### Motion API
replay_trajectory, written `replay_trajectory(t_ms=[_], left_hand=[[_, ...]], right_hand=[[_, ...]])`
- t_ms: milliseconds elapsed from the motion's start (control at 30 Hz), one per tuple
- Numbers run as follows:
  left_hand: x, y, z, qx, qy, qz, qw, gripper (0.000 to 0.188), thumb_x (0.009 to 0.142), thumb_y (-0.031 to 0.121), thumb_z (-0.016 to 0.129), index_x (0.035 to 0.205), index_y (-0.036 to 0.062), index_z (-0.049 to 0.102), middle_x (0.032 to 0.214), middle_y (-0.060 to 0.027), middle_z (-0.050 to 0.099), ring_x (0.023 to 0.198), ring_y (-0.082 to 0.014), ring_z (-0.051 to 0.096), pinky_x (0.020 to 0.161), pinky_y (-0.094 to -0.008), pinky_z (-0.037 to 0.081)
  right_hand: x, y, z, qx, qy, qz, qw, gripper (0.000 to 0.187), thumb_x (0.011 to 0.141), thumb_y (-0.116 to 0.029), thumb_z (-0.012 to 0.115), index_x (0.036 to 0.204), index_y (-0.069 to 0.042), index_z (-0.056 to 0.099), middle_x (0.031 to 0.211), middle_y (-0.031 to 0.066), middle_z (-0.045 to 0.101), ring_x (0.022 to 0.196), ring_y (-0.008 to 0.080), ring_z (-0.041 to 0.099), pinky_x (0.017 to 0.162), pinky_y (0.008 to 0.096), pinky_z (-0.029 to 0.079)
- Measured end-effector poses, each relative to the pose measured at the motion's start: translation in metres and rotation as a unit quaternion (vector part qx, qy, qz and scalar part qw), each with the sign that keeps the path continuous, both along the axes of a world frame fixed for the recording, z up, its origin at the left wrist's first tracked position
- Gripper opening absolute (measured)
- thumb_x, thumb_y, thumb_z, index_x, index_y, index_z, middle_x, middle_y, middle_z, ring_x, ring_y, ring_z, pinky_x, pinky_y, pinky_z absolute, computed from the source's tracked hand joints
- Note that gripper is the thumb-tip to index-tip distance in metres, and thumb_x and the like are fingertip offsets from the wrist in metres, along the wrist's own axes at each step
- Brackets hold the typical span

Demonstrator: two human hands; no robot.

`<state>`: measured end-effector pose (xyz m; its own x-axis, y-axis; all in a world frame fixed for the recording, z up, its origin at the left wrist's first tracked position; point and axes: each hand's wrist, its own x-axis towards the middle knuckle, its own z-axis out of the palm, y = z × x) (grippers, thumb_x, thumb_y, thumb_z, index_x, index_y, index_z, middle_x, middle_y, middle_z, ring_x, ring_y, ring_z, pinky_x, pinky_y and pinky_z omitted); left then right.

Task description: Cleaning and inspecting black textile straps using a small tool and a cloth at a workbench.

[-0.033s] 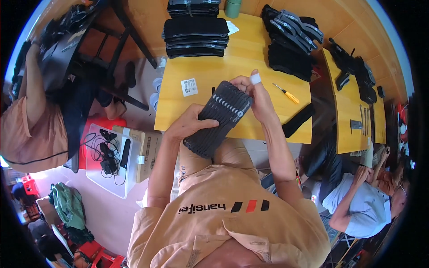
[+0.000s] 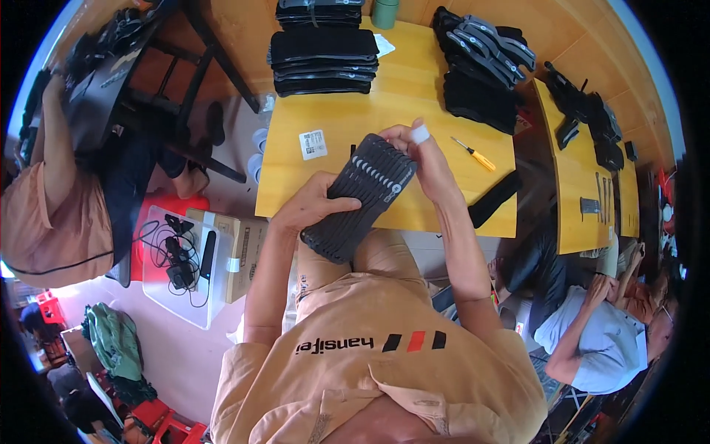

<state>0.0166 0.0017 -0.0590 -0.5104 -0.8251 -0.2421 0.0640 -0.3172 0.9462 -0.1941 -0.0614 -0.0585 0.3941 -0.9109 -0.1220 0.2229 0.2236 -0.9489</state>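
A fanned stack of flat black strips [image 2: 353,194], with pale marks near one edge, is held tilted above the table's near edge. My left hand [image 2: 314,203] grips its left side, thumb across the top and fingers hidden beneath. At its upper right end, the bent fingers of my right hand [image 2: 425,159] close on the edge. White tape wraps the raised right thumb. On the table, a yellow-handled screwdriver [image 2: 477,155] lies right of my right hand, with a black strip [image 2: 495,200] nearer me. A white printed label sheet [image 2: 313,144] lies beyond my left hand.
Neat stacks of black pieces [image 2: 324,63] stand at the back of the yellow table [image 2: 403,63], beside a green bottle [image 2: 384,13]. Black and grey pieces [image 2: 484,66] pile up back right. A bin of cables [image 2: 177,259] stands at left. Other people sit on both sides.
The right hand and its taped thumb have shifted very slightly left and nearer me. The stack has moved a touch left; the grip looks the same.
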Motion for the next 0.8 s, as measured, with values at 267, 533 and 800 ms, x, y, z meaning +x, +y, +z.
replay_trajectory(t_ms=[267, 533, 800], left_hand=[[-0.009, -0.021, -0.006, -0.022, 0.095, 0.245, 0.965, 0.02, 0.08, 0.008, 0.062, 0.098, -0.0016, 0.061, 0.088, -0.0042, 0.064, 0.076, -0.0104, 0.06, 0.07, -0.0236, 0.048], [-0.015, -0.037, -0.017, 0.034, 0.277, 0.383, 0.881, 0.015, 0.083, 0.009, 0.06, 0.097, 0.0022, 0.061, 0.091, -0.0051, 0.065, 0.079, -0.0115, 0.062, 0.07, -0.0227, 0.049], [-0.005, -0.044, -0.013, -0.016, 0.238, 0.415, 0.878, 0.016, 0.083, 0.009, 0.06, 0.098, 0.0026, 0.061, 0.093, -0.0045, 0.064, 0.081, -0.0112, 0.061, 0.072, -0.0224, 0.048]], right_hand=[[0.004, 0.012, -0.003, -0.034, 0.022, 0.006, 0.999, 0.049, 0.081, -0.031, 0.059, 0.121, -0.007, 0.047, 0.092, 0.0047, 0.057, 0.081, 0.0106, 0.056, 0.064, 0.022, 0.046], [0.022, 0.029, -0.024, 0.11, 0.042, 0.004, 0.993, 0.03, 0.077, -0.013, 0.065, 0.103, -0.001, 0.058, 0.084, 0.0059, 0.064, 0.07, 0.0114, 0.06, 0.053, 0.0201, 0.047], [0.031, 0.027, -0.026, 0.036, 0.064, -0.003, 0.997, 0.013, 0.079, -0.012, 0.064, 0.086, -0.002, 0.062, 0.069, 0.0036, 0.063, 0.056, 0.0074, 0.056, 0.049, 0.0194, 0.043]])
